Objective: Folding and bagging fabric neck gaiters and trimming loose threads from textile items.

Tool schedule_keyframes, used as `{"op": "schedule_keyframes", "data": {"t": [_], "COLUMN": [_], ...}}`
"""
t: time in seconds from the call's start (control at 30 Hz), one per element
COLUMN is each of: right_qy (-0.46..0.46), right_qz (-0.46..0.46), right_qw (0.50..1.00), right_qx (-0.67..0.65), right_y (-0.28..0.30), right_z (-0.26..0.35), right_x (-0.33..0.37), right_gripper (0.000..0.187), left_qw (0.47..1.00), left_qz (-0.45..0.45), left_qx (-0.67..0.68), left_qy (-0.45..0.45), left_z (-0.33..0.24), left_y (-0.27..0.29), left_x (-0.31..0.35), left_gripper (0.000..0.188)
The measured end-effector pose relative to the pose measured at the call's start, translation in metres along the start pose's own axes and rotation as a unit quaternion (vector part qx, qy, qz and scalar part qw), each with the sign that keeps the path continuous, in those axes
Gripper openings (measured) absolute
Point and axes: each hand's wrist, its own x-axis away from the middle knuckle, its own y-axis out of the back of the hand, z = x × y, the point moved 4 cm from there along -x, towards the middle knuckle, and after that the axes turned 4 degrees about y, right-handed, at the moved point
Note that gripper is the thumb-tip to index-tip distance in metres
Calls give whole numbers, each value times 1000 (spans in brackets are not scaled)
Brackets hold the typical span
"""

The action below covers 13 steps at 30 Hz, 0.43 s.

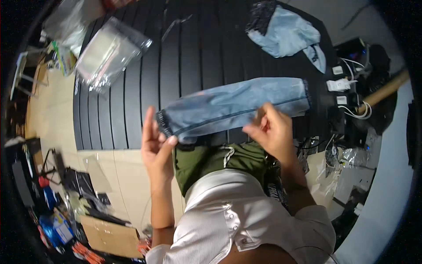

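A long folded light blue garment (237, 99) of denim-like cloth lies across the near side of the black slatted table. Dark ribbed bands edge both ends, and a dark seam runs along its length. At the left end my left hand (157, 145) has its index finger stretched out, while the thumb is at the corner of the dark band. My right hand (273, 130) is over the near edge, right of the middle. Its fingers are curled toward the thumb and slightly blurred; what they hold, if anything, cannot be made out.
On the black table (176, 57), a clear plastic packet (110, 55) lies at the far left. A crumpled light blue garment with dark parts (290, 33) is at the far right. White plugs and cables (345, 86) hang beyond the right edge. Cardboard (110, 235) lies on the floor at left.
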Motion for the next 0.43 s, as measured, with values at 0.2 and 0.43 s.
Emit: {"op": "schedule_keyframes", "data": {"t": [0.2,0.43], "right_qy": [-78,-329], "right_qz": [-347,-239], "right_qw": [895,905], "right_qx": [268,129], "right_y": [93,114], "right_z": [-123,-190], "right_x": [17,47], "right_gripper": [23,33], "left_qw": [985,905], "left_qz": [-35,-11], "left_qx": [-161,-410], "left_qy": [-47,-112], "left_z": [-13,-16], "left_y": [10,26], "left_x": [-8,-35], "left_gripper": [58,42]}}
